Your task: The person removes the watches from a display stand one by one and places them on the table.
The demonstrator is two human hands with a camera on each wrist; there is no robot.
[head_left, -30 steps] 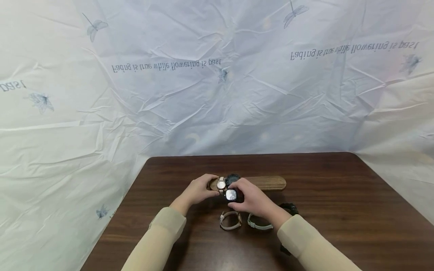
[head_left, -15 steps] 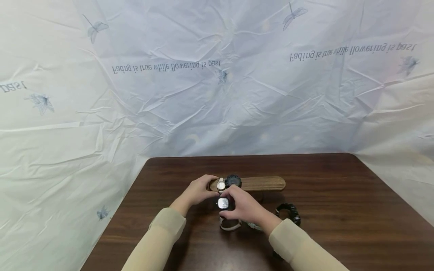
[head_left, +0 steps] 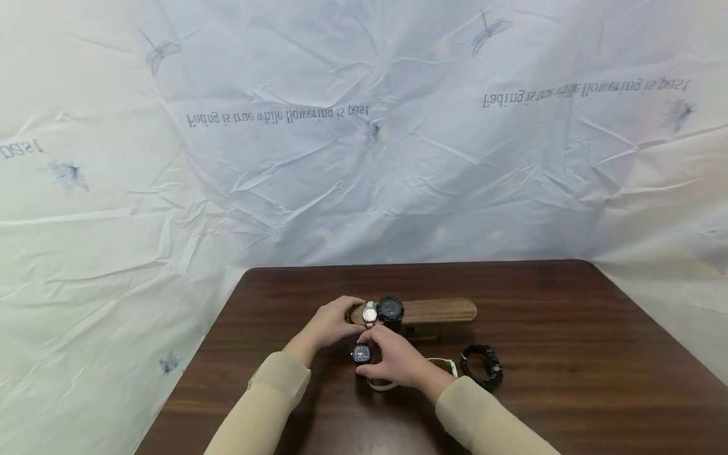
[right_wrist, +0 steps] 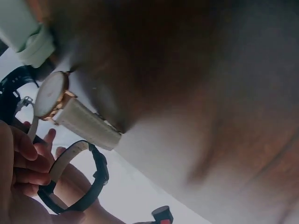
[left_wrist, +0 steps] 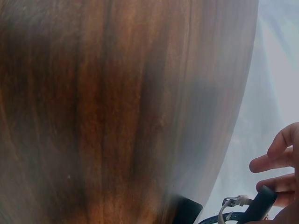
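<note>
Since the earlier frame the right hand (head_left: 398,363) has drawn the black square watch (head_left: 361,353) off the wooden stand (head_left: 443,309) toward the table's near edge, fingers clamped on it. Left hand (head_left: 332,321) grips the stand's left end, fingers curled round it. Two watches remain mounted; three lie on the table (head_left: 569,379).

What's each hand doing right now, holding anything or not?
Left hand: gripping the end of the wooden stand.
Right hand: holding a black watch.
</note>
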